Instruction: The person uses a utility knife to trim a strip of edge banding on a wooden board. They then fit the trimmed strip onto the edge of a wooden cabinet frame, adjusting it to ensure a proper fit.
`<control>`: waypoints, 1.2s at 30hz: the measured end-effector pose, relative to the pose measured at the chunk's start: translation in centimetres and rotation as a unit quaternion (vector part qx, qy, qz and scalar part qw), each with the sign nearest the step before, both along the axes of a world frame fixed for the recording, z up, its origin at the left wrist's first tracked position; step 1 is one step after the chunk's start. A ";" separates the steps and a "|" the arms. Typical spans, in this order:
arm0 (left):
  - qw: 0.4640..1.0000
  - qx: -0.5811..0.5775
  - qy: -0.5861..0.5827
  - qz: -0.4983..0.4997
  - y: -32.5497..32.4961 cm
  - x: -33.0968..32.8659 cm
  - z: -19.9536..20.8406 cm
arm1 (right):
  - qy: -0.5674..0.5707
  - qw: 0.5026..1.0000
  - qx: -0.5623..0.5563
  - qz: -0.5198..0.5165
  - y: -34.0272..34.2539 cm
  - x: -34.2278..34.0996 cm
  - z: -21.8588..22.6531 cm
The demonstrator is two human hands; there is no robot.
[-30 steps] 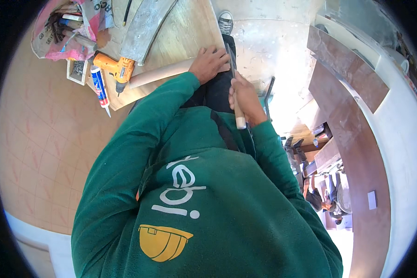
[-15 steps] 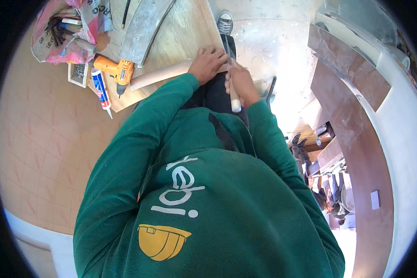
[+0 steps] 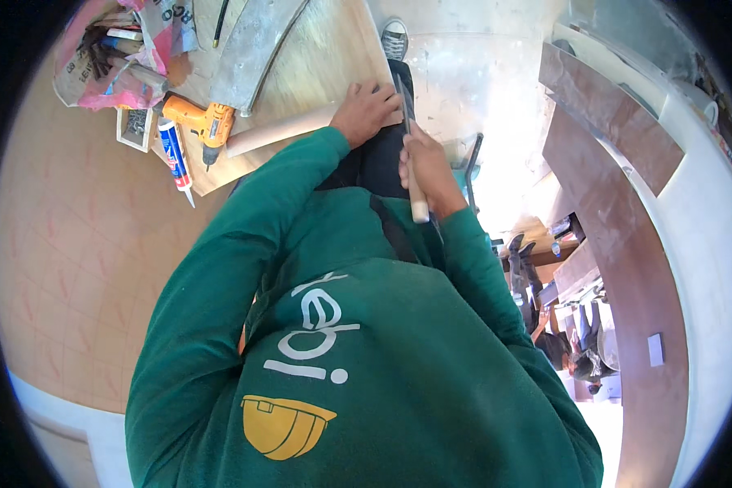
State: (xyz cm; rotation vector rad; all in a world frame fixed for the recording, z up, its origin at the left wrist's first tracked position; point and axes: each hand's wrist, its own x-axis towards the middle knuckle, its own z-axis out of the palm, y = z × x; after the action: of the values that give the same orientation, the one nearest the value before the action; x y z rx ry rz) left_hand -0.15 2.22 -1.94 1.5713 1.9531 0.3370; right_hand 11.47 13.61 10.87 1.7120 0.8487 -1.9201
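Head view: right hand is clamping grip on wooden-handled tool; left hand is steadying wooden strip at worktop edge, finger closure unclear. Apparently filing strip end; next stroke is needing firm hold.

There is one wooden-handled tool, one wooden strip, one drill and one nozzled tube.

Your bare left hand lies palm down, knuckles up and fingers bent, its green-sleeved left forearm slanting away below-left of it. Your bare right hand, near the left one's lower right, curls tightly, its green-sleeved right forearm trailing below-right.
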 end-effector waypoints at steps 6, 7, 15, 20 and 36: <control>1.000 0.011 0.007 -0.003 0.3 -0.2 0.0 | 0.023 1.000 -0.006 0.003 0.5 -0.5 -2.2; 1.000 -0.001 0.014 -0.003 0.1 -0.2 0.1 | 0.011 1.000 -0.001 0.006 0.2 -0.1 -0.4; 1.000 0.027 -0.002 0.007 0.0 -0.1 -0.4 | 0.004 1.000 0.018 -0.019 0.5 -1.0 -3.4; 1.000 -0.008 -0.001 -0.001 0.0 0.1 -0.1 | 0.018 1.000 0.013 -0.014 -0.2 0.0 -0.9; 1.000 0.004 -0.005 0.002 0.1 -0.1 -0.2 | 0.015 1.000 0.004 -0.021 -0.4 0.6 -2.8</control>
State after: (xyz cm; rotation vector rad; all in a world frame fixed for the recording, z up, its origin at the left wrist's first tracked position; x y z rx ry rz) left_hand -0.27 2.29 -2.18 1.5679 1.9494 0.3528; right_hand 12.06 13.22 8.06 1.7233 0.8383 -1.9778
